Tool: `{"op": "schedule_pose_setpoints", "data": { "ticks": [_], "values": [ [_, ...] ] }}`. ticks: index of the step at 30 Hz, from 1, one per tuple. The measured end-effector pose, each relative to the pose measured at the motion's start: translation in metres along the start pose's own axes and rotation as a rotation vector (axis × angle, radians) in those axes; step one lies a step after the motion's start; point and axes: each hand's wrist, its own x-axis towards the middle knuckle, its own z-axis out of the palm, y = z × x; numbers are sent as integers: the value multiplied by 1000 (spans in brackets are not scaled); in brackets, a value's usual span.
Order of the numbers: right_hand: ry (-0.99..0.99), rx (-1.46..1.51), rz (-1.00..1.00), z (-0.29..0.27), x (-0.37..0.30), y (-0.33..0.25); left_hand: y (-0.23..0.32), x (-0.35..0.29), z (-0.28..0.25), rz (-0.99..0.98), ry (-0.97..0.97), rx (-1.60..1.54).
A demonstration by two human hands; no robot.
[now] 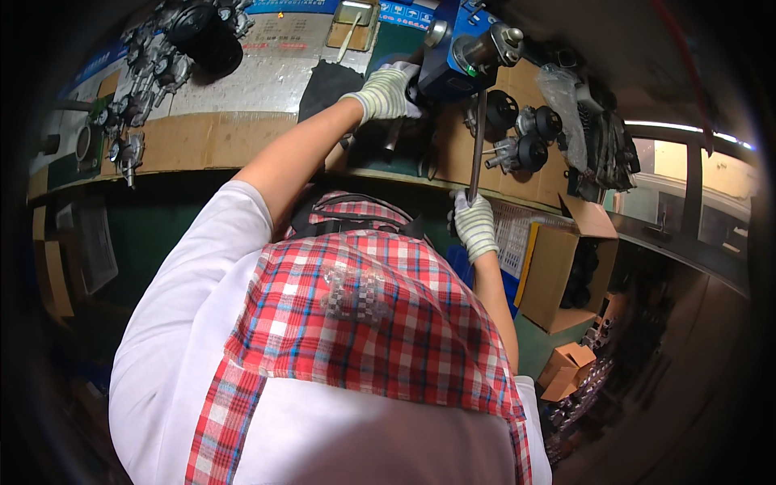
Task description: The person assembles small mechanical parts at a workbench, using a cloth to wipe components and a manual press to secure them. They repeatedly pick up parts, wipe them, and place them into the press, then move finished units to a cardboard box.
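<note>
At the cardboard-topped bench [202, 137] | left gloved hand [386, 90] steadies the blue metal press [440, 61] | right gloved hand [474, 226] closed round its long steel lever [478, 145] | looks mid-press, next probably a steady pull

Press [465, 48] at the bench's [202, 133] far edge — metal parts [521, 133] to its right, open carton [558, 267] nearer, below.

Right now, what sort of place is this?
Probably a factory assembly bench: a blue press with a long lever gripped by the right hand, and metal parts on the bench.
</note>
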Motion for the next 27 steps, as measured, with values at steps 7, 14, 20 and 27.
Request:
{"op": "schedule_pose_setpoints", "data": {
  "ticks": [7, 14, 20, 27],
  "values": [
    [319, -319, -177, 20, 11, 5, 4, 0, -3, 8, 8, 22],
    [361, -327, -172, 33, 30, 7, -8, 3, 9, 29, 34, 21],
    [406, -350, -156, 67, 92, 31, -6, -2, 10, -11, -29, 26],
    [401, -276, -119, 82, 122, 31, -16, -32, 0, -84, -39, -380]
  ]
}}
